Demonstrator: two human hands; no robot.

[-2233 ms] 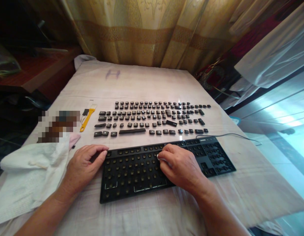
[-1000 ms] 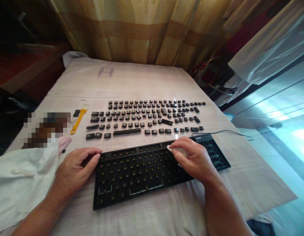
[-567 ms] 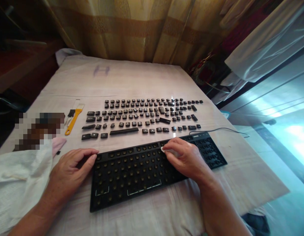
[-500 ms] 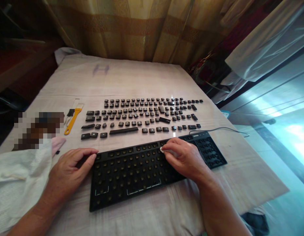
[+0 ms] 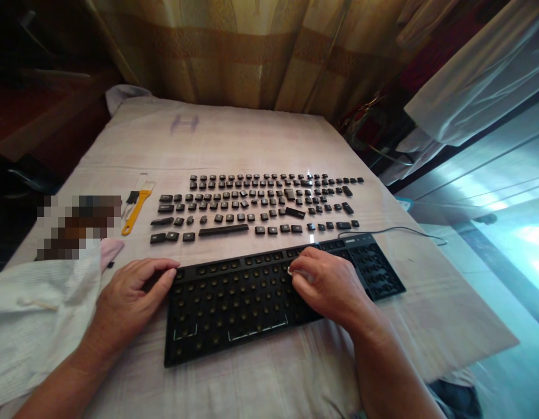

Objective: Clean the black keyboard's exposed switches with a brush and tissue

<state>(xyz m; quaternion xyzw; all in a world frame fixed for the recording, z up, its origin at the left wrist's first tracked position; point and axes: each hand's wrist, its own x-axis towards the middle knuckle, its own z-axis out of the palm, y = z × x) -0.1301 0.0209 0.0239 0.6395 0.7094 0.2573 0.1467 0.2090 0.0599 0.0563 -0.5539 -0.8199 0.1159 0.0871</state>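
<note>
A black keyboard (image 5: 234,302) with all its keycaps off lies in front of me on a pale cloth. My left hand (image 5: 132,294) grips its upper left corner, fingers curled over the edge. My right hand (image 5: 328,285) rests closed on the keyboard's middle right, pressing a small white wad (image 5: 292,271) against the bare switches. Rows of loose black keycaps (image 5: 260,203) are laid out on the cloth just behind the keyboard.
A yellow-handled brush (image 5: 136,208) lies left of the keycaps. A white towel (image 5: 34,314) is heaped at the near left. The keyboard's cable (image 5: 400,230) runs off to the right. Curtains hang behind the table, whose right edge (image 5: 470,302) drops away.
My right hand with the white wad has slid back and forth over the keyboard's upper rows, ending slightly lower and left. My left hand has kept its hold on the corner.
</note>
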